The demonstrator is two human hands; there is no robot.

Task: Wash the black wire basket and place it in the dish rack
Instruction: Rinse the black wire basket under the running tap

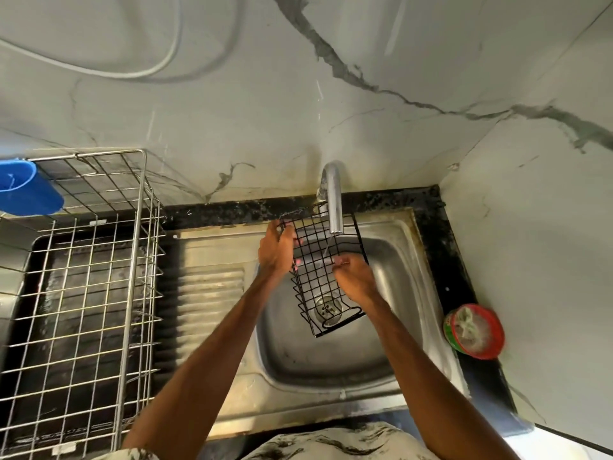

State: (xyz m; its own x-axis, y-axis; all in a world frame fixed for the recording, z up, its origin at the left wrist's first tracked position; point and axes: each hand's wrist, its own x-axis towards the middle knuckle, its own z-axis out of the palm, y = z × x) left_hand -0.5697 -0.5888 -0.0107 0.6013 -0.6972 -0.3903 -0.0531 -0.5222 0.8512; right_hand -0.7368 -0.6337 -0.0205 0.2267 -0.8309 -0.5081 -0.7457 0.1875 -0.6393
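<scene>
Two hands hold the black wire basket (320,270) under the tap (333,200), over the sink (331,363). The left hand (277,252) grips its left side. The right hand (356,277) curls its fingers on the right edge. The basket looks light and stiff, but wet wire is likely slippery, so the rims seem best to hold. The dish rack (83,293) sits to the left, with open room in between.

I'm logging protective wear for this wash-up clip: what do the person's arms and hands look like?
The left forearm and right forearm are bare: no sleeves, gloves, watch or bracelet show. The left hand and right hand have pinkish fingernails, perhaps polish. A pale garment with dark streaks shows at the bottom edge.
</scene>
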